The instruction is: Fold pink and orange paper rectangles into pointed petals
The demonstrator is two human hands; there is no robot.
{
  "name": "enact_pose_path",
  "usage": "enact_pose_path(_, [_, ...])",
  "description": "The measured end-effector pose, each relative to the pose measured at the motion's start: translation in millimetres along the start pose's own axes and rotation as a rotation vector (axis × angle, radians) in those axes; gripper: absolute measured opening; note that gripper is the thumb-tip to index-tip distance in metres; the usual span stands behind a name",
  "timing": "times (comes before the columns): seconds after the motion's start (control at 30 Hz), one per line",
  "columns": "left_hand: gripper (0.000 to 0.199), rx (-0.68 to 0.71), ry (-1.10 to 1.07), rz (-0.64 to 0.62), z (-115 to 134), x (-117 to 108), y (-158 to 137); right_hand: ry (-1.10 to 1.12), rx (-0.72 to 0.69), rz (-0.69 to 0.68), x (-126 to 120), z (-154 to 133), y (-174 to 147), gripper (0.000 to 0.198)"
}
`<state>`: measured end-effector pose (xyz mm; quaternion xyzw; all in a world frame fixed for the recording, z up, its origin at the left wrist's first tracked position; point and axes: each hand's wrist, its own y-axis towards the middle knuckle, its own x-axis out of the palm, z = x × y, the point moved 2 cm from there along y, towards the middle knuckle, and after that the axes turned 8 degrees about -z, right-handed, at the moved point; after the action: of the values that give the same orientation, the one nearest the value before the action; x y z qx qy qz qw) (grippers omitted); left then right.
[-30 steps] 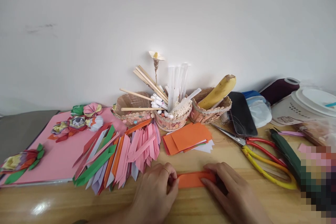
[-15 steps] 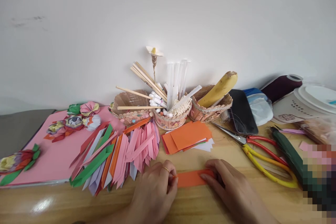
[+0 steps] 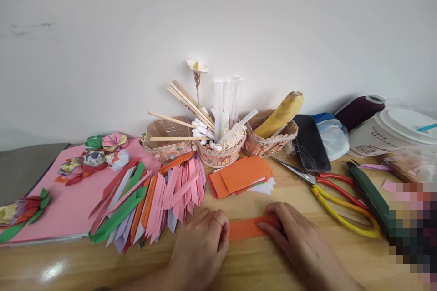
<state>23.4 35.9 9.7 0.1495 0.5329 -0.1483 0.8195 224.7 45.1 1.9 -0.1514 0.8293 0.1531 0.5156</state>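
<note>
One orange paper strip [image 3: 247, 229] is stretching between two hands, at or just over the wooden counter [image 3: 259, 268]. Taking the strip as the clock's centre, the left hand [image 3: 200, 243] is sitting at 9 o'clock and the right hand [image 3: 298, 238] at 3. The left hand is curling into a nearly closed fist, with thumb and forefinger pinching the strip's end; a gold ring [image 3: 217, 221] is circling one finger. The right hand is standing a little more open, its thumb pressing on the strip's face and its fingers bending around the other end. At 12 o'clock an orange-topped paper stack [image 3: 246, 175] is lying flat, well apart from both hands. Toward 10 o'clock, just beyond the left hand, a heap of folded paper strips [image 3: 155, 204] is overlapping a pink sheet [image 3: 73, 209]. Between 2 and 3 o'clock, scissors [image 3: 319, 181] are lying near the right hand.
</note>
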Motion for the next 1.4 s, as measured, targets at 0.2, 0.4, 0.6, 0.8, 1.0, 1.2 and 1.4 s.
enact_pose_path(0.2, [0.017,0.199,0.173,0.079,4.6,-2.3,2.6,0.022,0.000,-0.018,3.6,2.9,-1.7,0.018])
enact_pose_path(0.4, [0.029,0.629,0.285,0.074,1.4,3.7,0.3,0.042,0.015,-0.057,6.3,3.0,-5.4,0.013])
enact_pose_path(0.6, [0.035,0.618,0.363,0.034,-0.4,3.2,-0.4,-0.015,-0.003,-0.010,2.8,9.7,-5.1,0.014])
enact_pose_path(0.8, [0.040,0.612,0.384,0.034,1.5,0.1,-0.3,-0.214,-0.130,0.119,-17.4,5.4,-15.0,0.024])
enact_pose_path(1.0, [0.041,0.612,0.400,0.045,3.0,-0.2,-0.6,-0.429,-0.490,-0.081,-3.6,-19.2,-37.0,0.076])
enact_pose_path(1.2, [0.037,0.626,0.443,0.064,1.1,0.8,-7.1,-0.400,-0.417,-0.130,0.3,-12.1,-43.8,0.075])
enact_pose_path(1.4, [0.033,0.627,0.444,0.129,-11.3,-1.1,-21.9,-0.402,-0.325,-0.063,-6.8,-4.3,-50.7,0.070])
